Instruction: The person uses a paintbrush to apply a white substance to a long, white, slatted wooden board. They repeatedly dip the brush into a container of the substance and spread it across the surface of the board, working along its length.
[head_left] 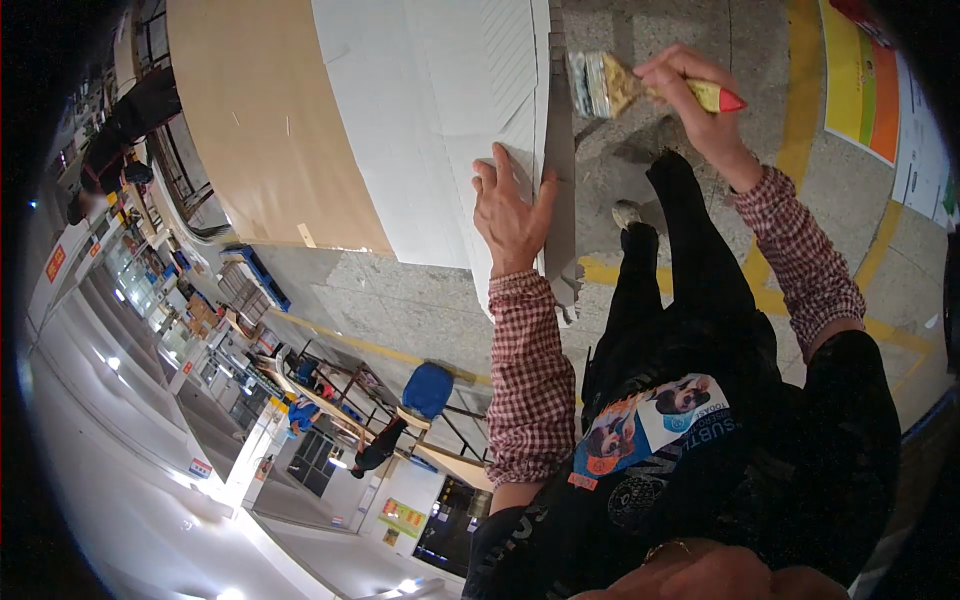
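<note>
My right hand [697,95] grips a wide paintbrush by its yellow, red-tipped handle. The brush's pale bristles [590,85] point left, held off to the right of the work surface, apart from it. My left hand [511,215] lies with fingers spread on a white sheet [420,120], close to its right edge. The sheet looks like paper or thin card and covers the right side of a brown board [265,120]. Layered edges show along the surface's right side, below my left palm. Checked sleeves cover both forearms.
Concrete floor with yellow lines [800,120] surrounds the work surface. At the right stand colourful printed boards [862,85]. A blue stool [428,389] is to the left of my left forearm. Other people [378,448] are farther off among racks and benches; one in dark clothes [130,125] is at the far left.
</note>
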